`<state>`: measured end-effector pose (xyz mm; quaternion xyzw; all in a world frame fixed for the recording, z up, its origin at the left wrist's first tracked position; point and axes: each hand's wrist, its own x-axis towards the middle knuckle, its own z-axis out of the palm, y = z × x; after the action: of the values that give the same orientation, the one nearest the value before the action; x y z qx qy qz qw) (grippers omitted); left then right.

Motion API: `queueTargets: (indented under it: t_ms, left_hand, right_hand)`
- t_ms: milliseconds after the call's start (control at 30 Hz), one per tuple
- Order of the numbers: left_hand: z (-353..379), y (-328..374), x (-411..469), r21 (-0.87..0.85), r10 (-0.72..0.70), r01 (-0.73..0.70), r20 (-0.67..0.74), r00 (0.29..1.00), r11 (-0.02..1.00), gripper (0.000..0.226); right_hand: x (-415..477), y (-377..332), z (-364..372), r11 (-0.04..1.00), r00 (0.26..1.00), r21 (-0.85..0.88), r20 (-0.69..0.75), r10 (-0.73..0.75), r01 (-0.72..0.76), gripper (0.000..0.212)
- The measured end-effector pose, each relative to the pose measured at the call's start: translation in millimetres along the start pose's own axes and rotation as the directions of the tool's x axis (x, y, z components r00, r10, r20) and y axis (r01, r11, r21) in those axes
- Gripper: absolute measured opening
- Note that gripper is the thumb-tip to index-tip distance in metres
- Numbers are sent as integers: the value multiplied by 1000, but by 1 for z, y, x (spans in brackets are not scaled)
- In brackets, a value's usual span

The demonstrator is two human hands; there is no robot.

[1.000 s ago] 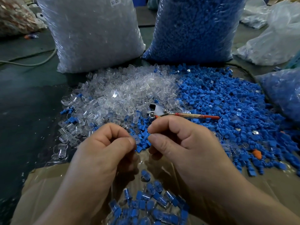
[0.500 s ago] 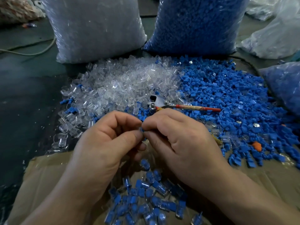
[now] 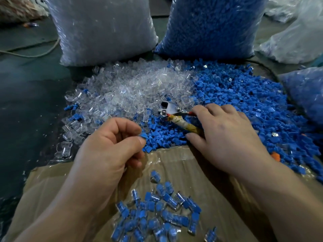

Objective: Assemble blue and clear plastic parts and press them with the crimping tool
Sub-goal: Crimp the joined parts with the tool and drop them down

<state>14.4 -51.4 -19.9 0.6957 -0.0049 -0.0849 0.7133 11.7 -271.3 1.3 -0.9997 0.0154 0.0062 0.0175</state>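
Dark green floor (image 3: 26,102); pale cable (image 3: 35,55) far left; crumpled plastic bags (image 3: 297,41) far right

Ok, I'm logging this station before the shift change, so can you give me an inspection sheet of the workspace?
Surface: dark ground, with a cardboard sheet nearest the person.
Job's things: clear parts pile beside blue parts pile; crimping tool where they meet; assembled pieces on the cardboard sheet.
Clutter: orange scrap at the blue parts pile's right edge.
Hands: left hand pinches a small blue part; right hand grips the crimping tool's handles.
Cables: pale cord on the ground, far left.
Surroundings: clear parts bag and blue parts bag stand behind the piles; more bags at right.
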Motion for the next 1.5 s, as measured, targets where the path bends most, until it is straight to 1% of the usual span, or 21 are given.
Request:
queueTargets:
  t_ms: [100,200,267,333,433,467,533,633,800,1033,1267,1400,1500]
  left_hand:
    - [1,-2,1,-18,-13,13,-6,1000,1000,18]
    - [0,-3,2,-5,2,-2,-3,1000,1000,17]
    - [-1,-3,3,-15,23,-23,-20,1000,1000,20]
    - [-2,-2,4,-48,39,-41,-40,998,998,13]
    - [-3,-3,2,-94,57,-63,-64,996,994,18]
    - [-2,-2,2,-129,43,-53,-78,996,990,19]
    - [-2,-2,2,-147,34,-48,-95,995,988,21]
    - [-3,-3,4,-82,89,-99,-120,989,992,19]
    - [-2,-1,4,-65,177,-182,-83,981,981,12]
    - [-4,-4,4,-68,234,-238,-59,971,969,24]
    - [-6,-3,2,-23,246,-246,-19,969,969,22]
    - [-6,-2,1,-53,240,-241,-39,970,969,23]
    - [-2,0,-1,-5,254,-255,-82,964,967,21]
  right_hand:
    - [2,2,-3,1000,1000,16,-20,-8,8,57]
    - [4,2,-4,1000,998,7,-64,-28,28,45]
    - [4,3,-5,999,994,21,-103,-24,27,41]
    - [2,4,-9,995,988,96,-155,-15,30,44]
    - [-5,2,-16,960,961,259,-274,-38,111,49]
    - [-8,0,-18,946,956,289,-287,-60,146,50]
    - [-13,-3,-19,923,955,320,-265,-129,214,51]
    - [-17,-5,-17,897,942,320,-240,-236,306,53]
    - [-20,-6,-19,883,927,301,-227,-299,359,55]
    - [-20,0,-21,886,932,292,-152,-329,360,60]
    - [-20,-2,-24,891,931,270,-137,-340,365,56]
    - [-19,-5,-25,889,933,283,-122,-339,360,53]
    - [-19,-4,-23,887,936,299,-96,-339,352,48]
